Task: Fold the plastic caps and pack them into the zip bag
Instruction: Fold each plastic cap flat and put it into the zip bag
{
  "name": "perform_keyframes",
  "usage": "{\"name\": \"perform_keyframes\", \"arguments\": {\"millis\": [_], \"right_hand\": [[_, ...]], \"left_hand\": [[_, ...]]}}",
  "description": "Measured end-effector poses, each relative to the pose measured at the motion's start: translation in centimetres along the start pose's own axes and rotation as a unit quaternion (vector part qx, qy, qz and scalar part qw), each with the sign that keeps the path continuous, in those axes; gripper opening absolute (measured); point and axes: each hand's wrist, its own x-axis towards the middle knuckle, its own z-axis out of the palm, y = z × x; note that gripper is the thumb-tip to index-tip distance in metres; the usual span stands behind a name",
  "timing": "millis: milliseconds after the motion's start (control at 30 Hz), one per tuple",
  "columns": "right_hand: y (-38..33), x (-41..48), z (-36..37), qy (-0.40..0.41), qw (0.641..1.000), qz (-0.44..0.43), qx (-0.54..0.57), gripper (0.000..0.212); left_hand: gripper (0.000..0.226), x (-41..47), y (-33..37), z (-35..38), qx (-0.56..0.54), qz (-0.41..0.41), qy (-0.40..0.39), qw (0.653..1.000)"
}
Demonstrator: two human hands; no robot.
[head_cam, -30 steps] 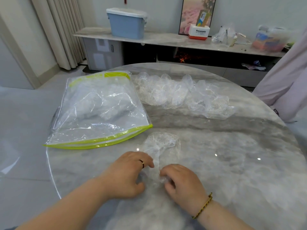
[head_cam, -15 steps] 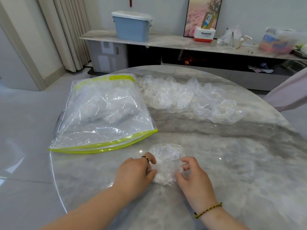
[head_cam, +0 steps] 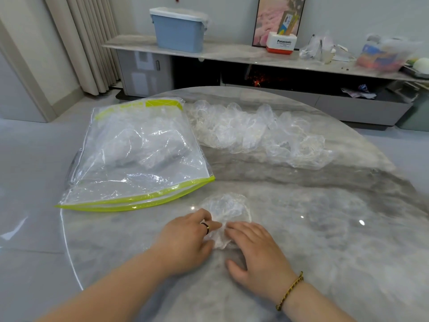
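A crumpled clear plastic cap [head_cam: 226, 208] lies on the round marble table [head_cam: 325, 228] in front of me. My left hand [head_cam: 188, 240] lies on the cap's near left part, fingers fairly straight. My right hand [head_cam: 255, 252] lies flat on the cap's near right edge with fingers stretched out, thumb apart on the table. The clear zip bag [head_cam: 139, 156] with yellow-green edges lies at the left, with folded caps inside. A pile of loose plastic caps [head_cam: 260, 133] stretches across the far side of the table.
The table's left edge runs close to the zip bag. Behind the table stands a long low shelf [head_cam: 232, 54] with a blue lidded bin [head_cam: 180, 29], a white and red box [head_cam: 281, 43] and plastic bags [head_cam: 383, 54]. Curtains [head_cam: 88, 43] hang at the left.
The cap went from a long strip to a shorter, rounder bundle. My hands moved from pinching its near end to lying flatter on it, side by side.
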Motion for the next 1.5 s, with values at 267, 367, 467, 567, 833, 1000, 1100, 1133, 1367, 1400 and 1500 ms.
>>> {"name": "perform_keyframes", "arguments": {"millis": [267,367,467,567,833,1000,1100,1133,1367,1400,1500], "right_hand": [[0.2,0.6,-0.1,0.026,0.997,0.054,-0.038,0.044],[0.3,0.8,-0.2,0.041,0.997,0.060,-0.014,0.039],[0.1,1.0,-1.3,0.019,0.977,0.175,0.122,0.033],[0.1,1.2,-1.7,0.017,0.899,0.286,0.332,0.030],[0.0,1.1,-1.5,-0.004,0.904,0.343,0.256,0.010],[-1.0,1.1,-2.2,-0.054,0.950,0.298,0.078,0.012],[-1.0,1.2,-2.4,-0.071,0.948,0.306,0.046,0.014],[-0.9,1.2,-2.5,-0.070,0.949,0.305,0.029,0.019],[-0.5,1.3,-2.5,0.012,0.919,0.356,0.169,0.040],[-0.5,1.6,-2.7,0.046,0.895,0.382,0.226,0.044],[-0.5,2.5,-2.9,0.099,0.776,0.469,0.409,0.053]], "left_hand": [[0.051,0.8,-0.3,0.0,0.097,-0.026,-0.005,0.995],[0.038,0.8,-0.7,0.1,0.103,-0.005,0.036,0.994],[0.062,0.9,-0.7,-0.3,0.005,-0.061,0.055,0.997],[0.058,0.8,-1.0,-0.3,-0.228,-0.189,-0.012,0.955],[0.047,1.0,-0.1,-0.1,-0.155,-0.281,0.009,0.947],[0.038,1.3,1.0,-0.6,-0.089,-0.263,0.015,0.961],[0.044,1.7,1.6,-0.7,-0.053,-0.245,-0.012,0.968],[0.048,1.8,1.7,-0.6,-0.041,-0.238,-0.023,0.970],[0.049,2.4,2.2,0.0,-0.116,-0.274,0.000,0.955],[0.050,2.4,2.1,-0.1,-0.174,-0.304,0.029,0.936],[0.041,2.5,1.6,-0.1,-0.384,-0.351,0.137,0.843]]}}
